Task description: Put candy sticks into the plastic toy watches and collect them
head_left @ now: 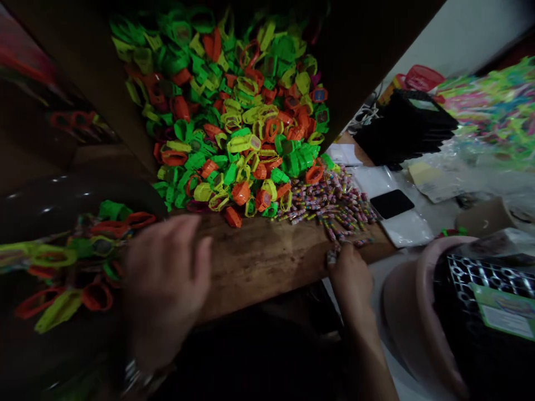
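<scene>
My right hand [351, 275] is closed at the table's front edge, its fingers pinched on a small patterned stick [332, 255]. Just beyond it lies a heap of similar short, pink-and-multicoloured sticks [330, 197]. My left hand [165, 284], blurred, hovers at the left with thumb and fingers apart and nothing visible in them. Beside it a dark basin [54, 186] holds several bright toy watches [98, 245]. A large pile of green, yellow and orange toy watches [246, 128] spills out of a box onto the wooden table [259, 256].
The box's brown side wall [100, 83] rises at the left of the pile. To the right are a black phone [392, 204], a stack of black trays [405, 128], a pink tub [426, 289] with a black perforated tray, and bagged colourful items [497, 111].
</scene>
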Available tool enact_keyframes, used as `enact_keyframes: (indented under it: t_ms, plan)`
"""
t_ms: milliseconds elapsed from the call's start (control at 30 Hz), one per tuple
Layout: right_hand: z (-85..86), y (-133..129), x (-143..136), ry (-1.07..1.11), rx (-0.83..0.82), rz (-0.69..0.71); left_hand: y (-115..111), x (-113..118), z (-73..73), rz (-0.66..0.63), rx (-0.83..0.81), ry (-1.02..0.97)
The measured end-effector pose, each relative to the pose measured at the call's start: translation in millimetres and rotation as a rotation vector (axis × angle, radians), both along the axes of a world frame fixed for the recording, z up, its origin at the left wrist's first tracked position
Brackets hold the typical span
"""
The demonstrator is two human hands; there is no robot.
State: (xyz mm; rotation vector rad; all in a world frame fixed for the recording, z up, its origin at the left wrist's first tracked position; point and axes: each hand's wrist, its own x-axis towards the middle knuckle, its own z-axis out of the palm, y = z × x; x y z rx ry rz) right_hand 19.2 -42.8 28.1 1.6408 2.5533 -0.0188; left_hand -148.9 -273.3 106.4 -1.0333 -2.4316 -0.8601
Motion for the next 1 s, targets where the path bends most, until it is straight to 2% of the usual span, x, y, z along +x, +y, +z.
enact_keyframes:
  t_ms: [67,100,133,200,267,333,400,467,567,633,733,833,1000]
  plan:
    - [-10.6,-3.2,-1.3,0.044,0.029,0.046,33.6,-11.3,-28.3,-0.019,-0.250,-0.050]
    - [-15.7,-4.8,-2.2,0.092,0.043,0.093,48.9,-18.1,-42.9,0.004,-0.316,-0.116]
    - [-20.5,-6.2,-3.1,0.159,0.046,0.146,61.9,-25.0,-56.5,0.054,-0.310,-0.160]
    - [-27.2,-9.2,-6.2,0.331,0.024,0.250,79.0,-36.7,-78.9,0.075,-0.280,-0.189]
    - [-28.2,-13.2,-11.9,0.516,-0.026,0.348,84.7,-42.3,-93.6,0.011,-0.226,-0.190]
    - [-22.4,-19.1,-20.5,0.676,-0.080,0.461,82.4,-40.1,-100.4,-0.117,-0.167,-0.199]
    - [-11.3,-25.9,-30.8,0.815,-0.147,0.572,76.1,-31.6,-99.6,-0.250,-0.108,-0.218]
    - [1.5,-32.5,-40.5,0.921,-0.261,0.627,68.7,-20.2,-91.9,-0.348,-0.061,-0.239]
    - [16.0,-40.0,-49.4,1.022,-0.439,0.606,59.8,-5.0,-72.6,-0.474,0.042,-0.339]
    - [20.1,-43.4,-50.3,1.047,-0.466,0.588,56.4,1.4,-60.3,-0.543,0.107,-0.430]
    - [20.6,-46.4,-46.4,1.029,-0.398,0.583,54.4,5.6,-50.1,-0.572,0.146,-0.470]
    - [21.1,-47.7,-41.0,0.987,-0.254,0.597,54.0,6.2,-48.3,-0.583,0.153,-0.452]
    - [31.7,-48.7,-36.0,0.881,-0.045,0.744,54.2,7.4,-45.9,-0.599,0.121,-0.463]
